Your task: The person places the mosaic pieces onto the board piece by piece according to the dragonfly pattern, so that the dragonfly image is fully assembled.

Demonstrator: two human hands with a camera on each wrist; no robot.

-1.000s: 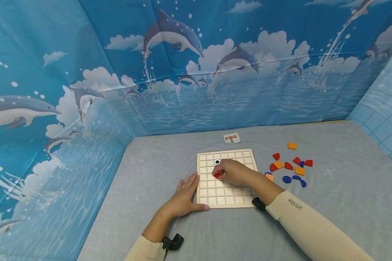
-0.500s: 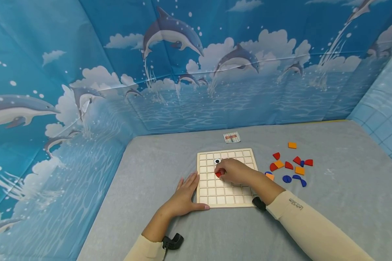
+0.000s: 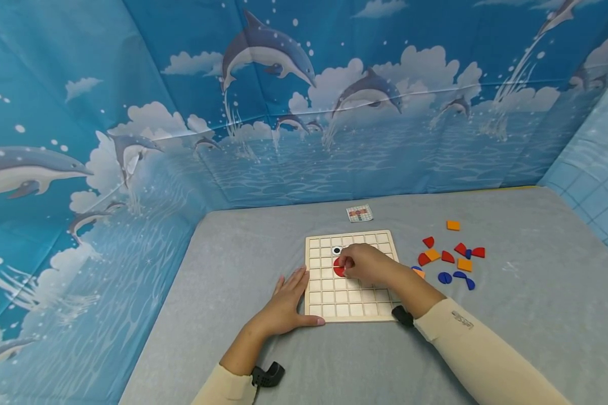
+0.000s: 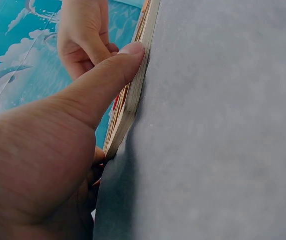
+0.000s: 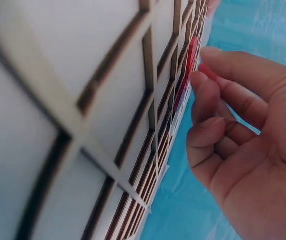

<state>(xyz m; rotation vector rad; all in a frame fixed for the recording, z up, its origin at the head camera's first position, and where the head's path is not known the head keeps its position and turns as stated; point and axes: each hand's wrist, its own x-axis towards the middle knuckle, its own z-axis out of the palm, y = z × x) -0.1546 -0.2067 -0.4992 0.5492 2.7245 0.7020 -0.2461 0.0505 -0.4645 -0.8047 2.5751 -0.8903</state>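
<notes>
In the head view a pale wooden grid board point(image 3: 329, 311) lies on the table. My left hand point(image 3: 284, 312) rests at its near left corner, fingers fairly straight along the left edge, thumb point(image 4: 130, 48) on the near edge. Over the board's upper middle, my right hand point(image 3: 367, 264) pinches a small red piece point(image 5: 208, 71) between thumb and fingertips; its outline is mostly hidden. Close by, red curved-edge pieces point(image 3: 338, 271) sit on the grid, partly covered by the fingers. Just beyond them is a white tile with a black dot point(image 3: 336, 251).
Right of the board lie loose red wedges point(image 3: 448, 257), orange squares point(image 3: 464, 265) and blue half-rounds point(image 3: 445, 278). A small printed pattern card point(image 3: 360, 214) lies beyond the board's far edge. A dolphin-print curtain point(image 3: 294, 163) stands behind the grey table point(image 3: 223, 270).
My right hand has shifted slightly right and away from me, uncovering more of the red pieces on the grid. The left hand stays at the board's corner.
</notes>
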